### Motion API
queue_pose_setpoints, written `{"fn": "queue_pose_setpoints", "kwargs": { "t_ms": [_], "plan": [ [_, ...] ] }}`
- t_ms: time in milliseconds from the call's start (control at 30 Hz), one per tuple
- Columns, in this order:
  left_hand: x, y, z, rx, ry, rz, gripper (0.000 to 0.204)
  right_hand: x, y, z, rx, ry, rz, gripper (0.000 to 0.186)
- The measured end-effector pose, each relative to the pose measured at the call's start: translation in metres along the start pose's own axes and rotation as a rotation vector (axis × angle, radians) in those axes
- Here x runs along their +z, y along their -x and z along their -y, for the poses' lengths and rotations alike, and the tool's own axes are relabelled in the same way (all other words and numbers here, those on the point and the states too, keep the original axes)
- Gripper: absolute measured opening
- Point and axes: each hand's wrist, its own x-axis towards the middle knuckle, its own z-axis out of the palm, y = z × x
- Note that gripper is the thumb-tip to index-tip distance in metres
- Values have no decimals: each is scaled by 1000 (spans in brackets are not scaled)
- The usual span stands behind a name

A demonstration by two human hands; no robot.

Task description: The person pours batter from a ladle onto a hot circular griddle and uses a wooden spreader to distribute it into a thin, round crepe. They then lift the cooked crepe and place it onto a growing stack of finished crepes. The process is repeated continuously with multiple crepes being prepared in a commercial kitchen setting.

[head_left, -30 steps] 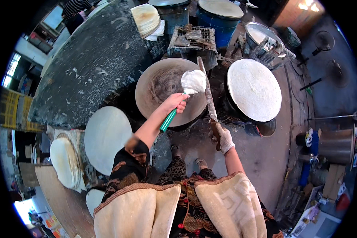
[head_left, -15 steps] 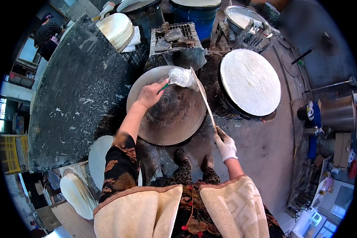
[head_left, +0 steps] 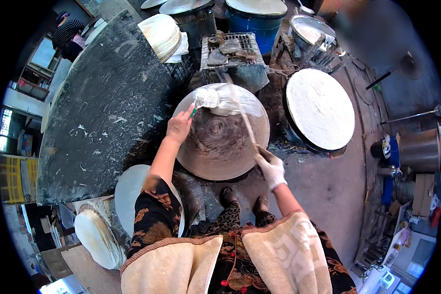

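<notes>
My bare left hand (head_left: pixel 179 126) is closed around the green handle (head_left: pixel 193 112) of a tool whose head is buried in a lump of white batter (head_left: pixel 207 98). That lump rests on the far left part of a round griddle (head_left: pixel 223 164). A wet white smear (head_left: pixel 250 100) stretches from it across the far side to the right. My right hand (head_left: pixel 270 169), in a white glove, grips a long thin wooden spatula (head_left: pixel 246 125), blurred by motion. Its blade reaches over the smear toward the griddle's far edge. The griddle's near half shows bare brown metal.
Left of the griddle stands a large dark board (head_left: pixel 100 112). A second griddle covered by a white sheet of batter (head_left: pixel 321 109) is at right. Behind are a grated stove box (head_left: pixel 235 51), a blue barrel (head_left: pixel 255 29) and stacked flatbreads (head_left: pixel 160 36). A person (head_left: pixel 67 34) is far left.
My left hand has moved the batter lump leftward across the griddle's far side, and a white smear now trails to its right. The spatula has swung left over the smear. The whole view has shifted slightly.
</notes>
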Motion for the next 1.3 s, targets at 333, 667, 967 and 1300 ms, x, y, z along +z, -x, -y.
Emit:
{"fn": "queue_pose_setpoints", "kwargs": {
  "t_ms": [333, 667, 967, 1300],
  "plan": [
    [-4, 24, 7, -165, -31, -66, 57, 65, -1, 22, 66, 166, 241, 46],
    [-30, 96, -4, -384, -66, -55, 64, -47, -72, 34, -68, 204, 348, 43],
    [-32, 157, -44, -582, -95, -165, 61, -46, -104, 58, -22, 414, 735, 44],
    [-20, 169, -95, -808, -29, -214, 56, 0, -109, 60, -159, 860, 917, 47]
  ]
}}
